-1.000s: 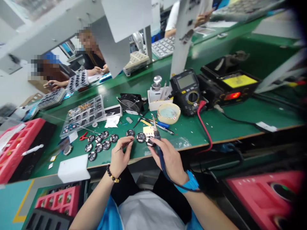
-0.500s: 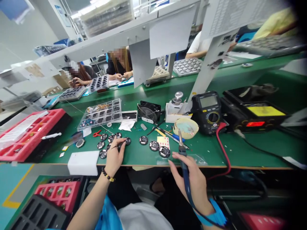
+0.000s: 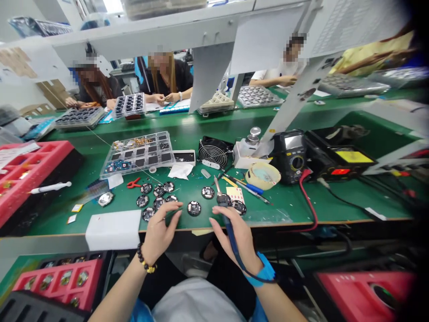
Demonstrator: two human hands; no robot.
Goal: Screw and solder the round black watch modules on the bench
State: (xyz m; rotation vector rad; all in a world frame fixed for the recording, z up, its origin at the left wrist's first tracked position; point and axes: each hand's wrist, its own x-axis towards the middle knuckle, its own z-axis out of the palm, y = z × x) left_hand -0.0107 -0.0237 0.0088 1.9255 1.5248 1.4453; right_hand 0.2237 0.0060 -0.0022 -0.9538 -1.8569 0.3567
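My left hand [image 3: 161, 230] is by the front edge of the green bench, thumb and forefinger curved towards a single round black part [image 3: 194, 208]. Dark, thin tweezers [image 3: 173, 210] show faintly across its fingers, partly hidden. On the other side of that part, my right hand [image 3: 236, 230] holds a soldering iron [image 3: 229, 223] like a pen, tip pointing up and away. More round black parts [image 3: 158, 191] lie clustered beyond my left hand. Another round part [image 3: 208, 192] and one more [image 3: 238, 207] lie near the iron, beside a dotted yellow card [image 3: 235, 194].
Behind are a compartment box [image 3: 139, 156], a small fan [image 3: 214, 152], a yellowish bowl [image 3: 263, 176], a multimeter [image 3: 292, 156] and a soldering station [image 3: 338, 156]. A white foam block [image 3: 113, 228] overhangs the front edge. Co-workers sit across the bench.
The view has shifted. My hands have come closer together, with the iron carried leftward. The left hand has drawn back from the cluster, and one round part now lies alone between the hands.
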